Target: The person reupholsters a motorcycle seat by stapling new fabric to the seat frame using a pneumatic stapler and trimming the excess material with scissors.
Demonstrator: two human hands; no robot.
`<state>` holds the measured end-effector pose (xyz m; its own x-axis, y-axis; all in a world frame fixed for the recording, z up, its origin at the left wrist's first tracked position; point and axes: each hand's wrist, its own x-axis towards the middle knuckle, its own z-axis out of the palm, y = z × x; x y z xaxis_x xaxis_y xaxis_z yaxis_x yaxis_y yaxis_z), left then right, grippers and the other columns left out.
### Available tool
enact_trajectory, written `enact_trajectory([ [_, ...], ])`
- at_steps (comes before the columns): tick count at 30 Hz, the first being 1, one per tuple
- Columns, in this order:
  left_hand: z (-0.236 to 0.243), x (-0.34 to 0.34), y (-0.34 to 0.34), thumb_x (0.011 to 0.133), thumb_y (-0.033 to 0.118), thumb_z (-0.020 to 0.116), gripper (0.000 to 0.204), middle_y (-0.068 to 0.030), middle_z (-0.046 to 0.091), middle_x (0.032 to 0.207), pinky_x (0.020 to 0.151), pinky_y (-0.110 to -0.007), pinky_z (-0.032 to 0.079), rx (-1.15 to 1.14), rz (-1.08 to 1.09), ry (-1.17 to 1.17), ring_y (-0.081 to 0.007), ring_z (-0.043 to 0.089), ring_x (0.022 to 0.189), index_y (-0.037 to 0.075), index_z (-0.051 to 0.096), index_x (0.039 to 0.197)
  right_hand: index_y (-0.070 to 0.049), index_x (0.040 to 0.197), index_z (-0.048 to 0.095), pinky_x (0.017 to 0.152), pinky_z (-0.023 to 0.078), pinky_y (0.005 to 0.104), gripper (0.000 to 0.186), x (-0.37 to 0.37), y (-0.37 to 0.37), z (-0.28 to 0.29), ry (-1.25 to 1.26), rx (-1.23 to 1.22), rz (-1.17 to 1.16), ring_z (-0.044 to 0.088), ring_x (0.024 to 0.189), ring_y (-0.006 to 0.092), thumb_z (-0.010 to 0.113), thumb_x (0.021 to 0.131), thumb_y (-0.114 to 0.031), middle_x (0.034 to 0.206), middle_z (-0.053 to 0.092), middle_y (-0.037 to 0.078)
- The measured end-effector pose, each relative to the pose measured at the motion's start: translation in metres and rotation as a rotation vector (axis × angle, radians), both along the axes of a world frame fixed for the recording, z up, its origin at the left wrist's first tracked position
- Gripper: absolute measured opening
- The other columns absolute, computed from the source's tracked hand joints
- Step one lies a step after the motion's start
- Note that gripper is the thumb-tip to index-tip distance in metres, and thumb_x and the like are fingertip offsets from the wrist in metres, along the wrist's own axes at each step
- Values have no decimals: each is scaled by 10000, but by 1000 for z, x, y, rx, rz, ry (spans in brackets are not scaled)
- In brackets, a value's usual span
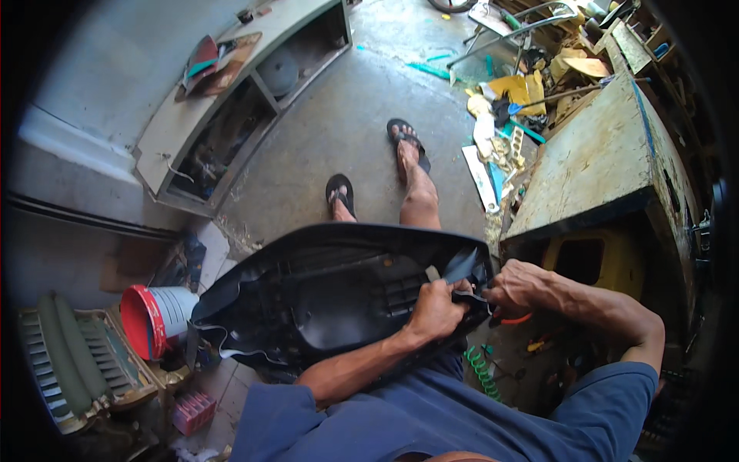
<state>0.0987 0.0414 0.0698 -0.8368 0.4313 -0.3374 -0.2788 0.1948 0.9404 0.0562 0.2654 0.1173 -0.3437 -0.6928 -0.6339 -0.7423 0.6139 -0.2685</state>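
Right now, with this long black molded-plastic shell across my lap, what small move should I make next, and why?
I'd probably steady the long black molded-plastic shell with your left hand and ease the tool with the red-orange handle gently along the rim with your right hand: both hands meet at the right end. What the tool's tip touches is hidden.

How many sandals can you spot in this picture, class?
2: one sandal on the left foot, the other sandal farther forward on the right foot. More may be hidden.
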Motion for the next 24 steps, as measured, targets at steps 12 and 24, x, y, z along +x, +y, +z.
enact_trajectory([
  [12, -16, -10, -4, 757, -7, 675, 176, -206, 756, 841, 740, -366, 583, 40, 87, 51, -260, 781, 802, 3, 759, 911, -35, 685, 720, 631, 568, 463, 346, 0, -27, -4, -91, -58, 49, 725, 716, 372, 778, 722, -374, 696, 694, 178],
  [24, 2, -22, -20, 790, -124, 726, 149, -33, 732, 823, 736, -260, 560, 238, 250, -60, -68, 652, 792, 9, 675, 835, 10, 796, 744, 754, 594, 461, 562, 19, -63, -20, -216, -189, 1, 741, 801, 371, 758, 839, -550, 774, 724, 220],
])
